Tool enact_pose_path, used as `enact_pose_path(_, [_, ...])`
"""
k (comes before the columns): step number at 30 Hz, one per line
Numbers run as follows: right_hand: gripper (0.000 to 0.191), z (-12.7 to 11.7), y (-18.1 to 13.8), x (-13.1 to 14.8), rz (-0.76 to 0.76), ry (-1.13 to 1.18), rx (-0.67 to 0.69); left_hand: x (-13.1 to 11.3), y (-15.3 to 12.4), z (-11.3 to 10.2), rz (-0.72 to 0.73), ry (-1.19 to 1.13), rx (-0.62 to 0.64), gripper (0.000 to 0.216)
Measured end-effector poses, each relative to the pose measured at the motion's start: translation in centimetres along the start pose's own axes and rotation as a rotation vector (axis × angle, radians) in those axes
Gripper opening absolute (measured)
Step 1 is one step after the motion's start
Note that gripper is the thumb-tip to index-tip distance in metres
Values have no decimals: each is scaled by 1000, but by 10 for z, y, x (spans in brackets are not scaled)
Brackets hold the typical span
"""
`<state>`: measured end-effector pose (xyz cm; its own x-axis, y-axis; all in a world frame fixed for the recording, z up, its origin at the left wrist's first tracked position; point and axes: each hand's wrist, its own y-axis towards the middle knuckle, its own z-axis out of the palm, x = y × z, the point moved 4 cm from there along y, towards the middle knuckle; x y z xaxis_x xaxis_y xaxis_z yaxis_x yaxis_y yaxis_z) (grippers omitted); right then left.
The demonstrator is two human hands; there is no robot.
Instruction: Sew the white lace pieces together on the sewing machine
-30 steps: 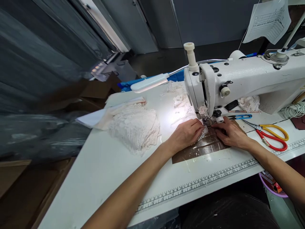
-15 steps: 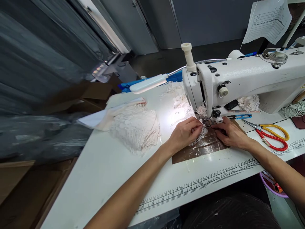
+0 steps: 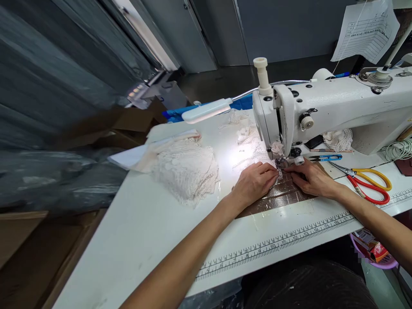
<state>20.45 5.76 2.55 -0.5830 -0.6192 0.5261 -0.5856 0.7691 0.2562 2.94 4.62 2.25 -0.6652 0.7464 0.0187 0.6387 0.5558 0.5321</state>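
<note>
My left hand is closed, its thumb and fingertips pinching a piece of white lace just in front of the presser foot. Most of that lace is hidden by the fingers. My right hand lies to the right of the foot, forefinger stretched toward it and thumb apart; I see nothing gripped in it. Both hands rest over a shiny brown sheet on the table. The white sewing machine stands over them, its needle area partly covered by the fingers.
A stack of white lace pieces lies left on the white table. More lace sits behind the needle, under a lamp. Scissors and blue thread snips lie right. A printed ruler runs along the front edge.
The lace at the foot shows less in front of my left hand, whose fingertips stay close to the foot. My right hand keeps nearly the same place. The whole view has shifted slightly.
</note>
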Motion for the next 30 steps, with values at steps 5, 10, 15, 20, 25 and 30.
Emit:
enact_pose_path(5, [36,3,13,7,7,-219,209,-2,-3,-2,25,23,-1,30])
enact_pose_path(10, [37,9,12,7,86,-286,221,-4,-6,-8,63,-53,-33,24])
enact_pose_path(15, [35,5,9,-4,67,-22,65,-5,-6,-9,124,-13,-55,24])
enact_pose_path(20, [32,1,9,-5,46,73,-4,-5,-7,-6,112,-24,-27,24])
enact_pose_path(25, [29,1,7,-1,34,43,-21,-6,-7,-7,94,-29,7,23])
enact_pose_path(30, [29,2,7,-3,36,14,-21,-6,-6,-6,106,-17,28,23])
